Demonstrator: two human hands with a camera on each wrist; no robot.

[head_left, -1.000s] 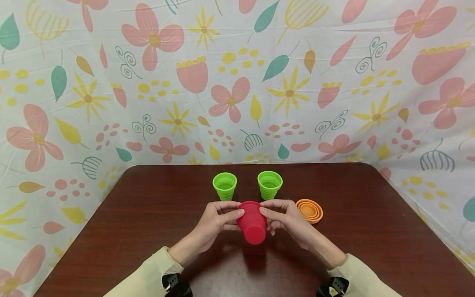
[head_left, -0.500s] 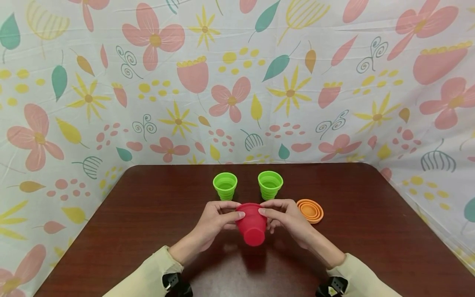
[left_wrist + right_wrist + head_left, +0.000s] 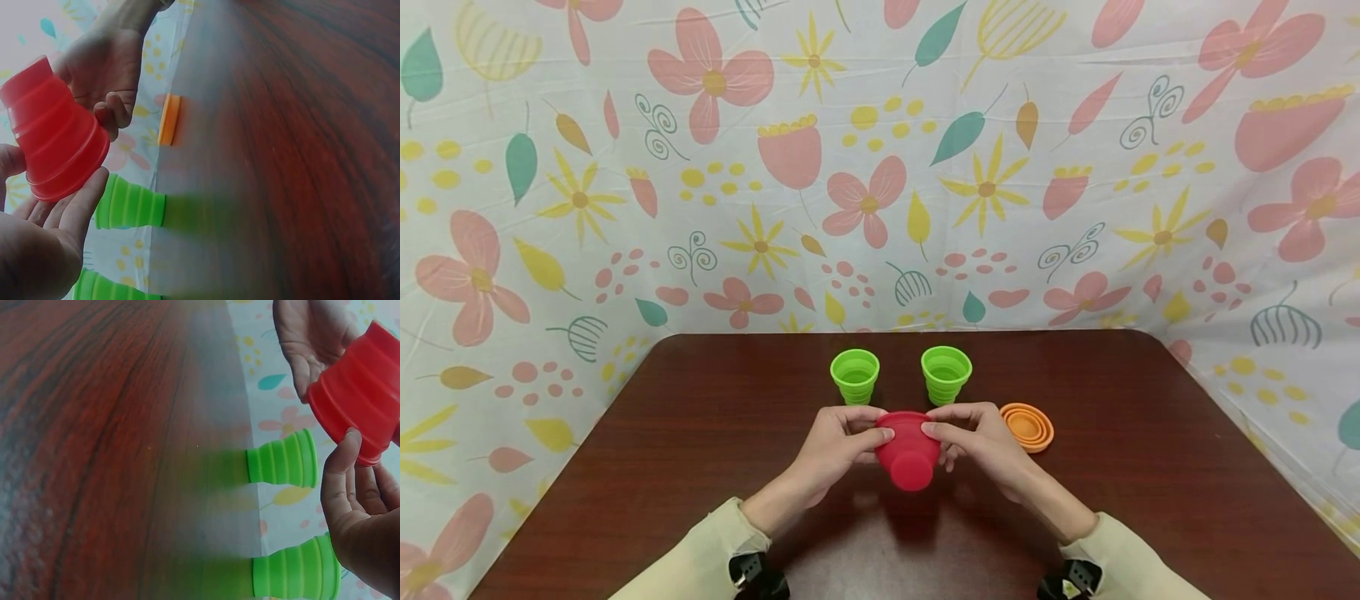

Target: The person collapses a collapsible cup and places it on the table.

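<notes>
A red collapsible cup point(image 3: 910, 454) is held above the table between both hands, its wide rim pointing away and its narrow base facing me. My left hand point(image 3: 831, 446) pinches the rim's left side, thumb on the outer wall. On the opposite side, my right hand point(image 3: 988, 446) pinches the rim in the same way. In the left wrist view the ridged red cup point(image 3: 59, 134) is extended and tilted, with fingers under its rim. The right wrist view also shows the red cup point(image 3: 365, 394) between the two hands. Its inside is hidden.
Two green collapsible cups, the left one point(image 3: 854, 375) and the right one point(image 3: 946, 372), stand upright and extended behind the hands. A flattened orange collapsible cup point(image 3: 1026, 427) lies beyond the right hand. All are on a dark wooden table point(image 3: 737, 375) before a floral cloth point(image 3: 880, 167).
The red cup looks shorter in the head view, its base turned more toward me. Both hands keep their grip with barely any shift. The green and orange cups stay put.
</notes>
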